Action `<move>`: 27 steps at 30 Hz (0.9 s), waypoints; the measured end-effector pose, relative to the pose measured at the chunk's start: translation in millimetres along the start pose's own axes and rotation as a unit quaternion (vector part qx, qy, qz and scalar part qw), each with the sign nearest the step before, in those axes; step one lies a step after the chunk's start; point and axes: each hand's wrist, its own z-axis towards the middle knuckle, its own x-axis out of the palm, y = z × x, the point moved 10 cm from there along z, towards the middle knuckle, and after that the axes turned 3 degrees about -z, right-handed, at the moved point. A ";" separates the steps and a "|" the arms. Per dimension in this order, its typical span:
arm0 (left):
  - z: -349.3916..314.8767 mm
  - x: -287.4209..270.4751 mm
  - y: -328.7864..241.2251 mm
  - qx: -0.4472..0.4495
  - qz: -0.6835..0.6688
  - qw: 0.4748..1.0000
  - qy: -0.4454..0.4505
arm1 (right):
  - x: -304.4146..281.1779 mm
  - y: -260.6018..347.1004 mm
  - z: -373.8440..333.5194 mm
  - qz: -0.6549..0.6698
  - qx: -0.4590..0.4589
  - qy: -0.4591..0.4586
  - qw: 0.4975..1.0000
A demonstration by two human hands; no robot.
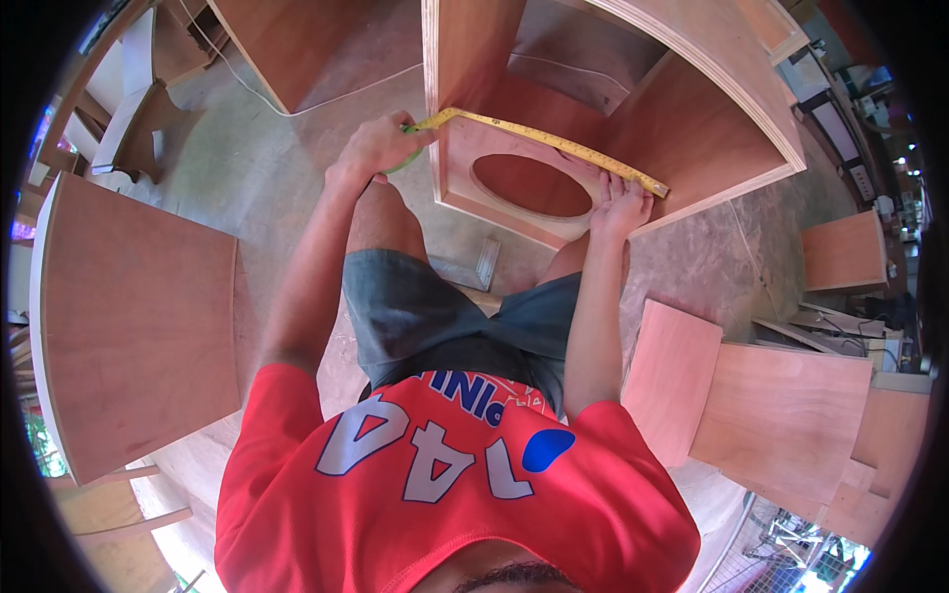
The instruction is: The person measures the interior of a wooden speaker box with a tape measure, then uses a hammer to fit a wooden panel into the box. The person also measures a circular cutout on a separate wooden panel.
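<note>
My left hand (pixel 381 146) is closed around the green case of a tape measure (pixel 409 150), beside the left edge of a plywood box (pixel 712 74). Its yellow blade (pixel 534 131) stretches rightward across the box's open front and bends slightly near the case. At the blade's far end, the fingers of my right hand (pixel 623 206) hold it, and its tip pokes out past them. Below the blade is a box panel with a large oval hole (pixel 531 184). The box stands just in front of my knees.
A large plywood panel (pixel 138 326) stands at my left, and another board (pixel 287 44) is at the far left. Stacked wooden boards (pixel 781 415) lie at my right. A thin white cable (pixel 247 87) runs over the concrete floor (pixel 287 148). A small wooden piece (pixel 845 252) sits farther right.
</note>
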 end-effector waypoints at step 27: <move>-17.0 -13.2 3.1 0.058 0.008 0.995 -0.075 | 8.4 -27.6 -6.3 0.019 0.045 0.036 0.998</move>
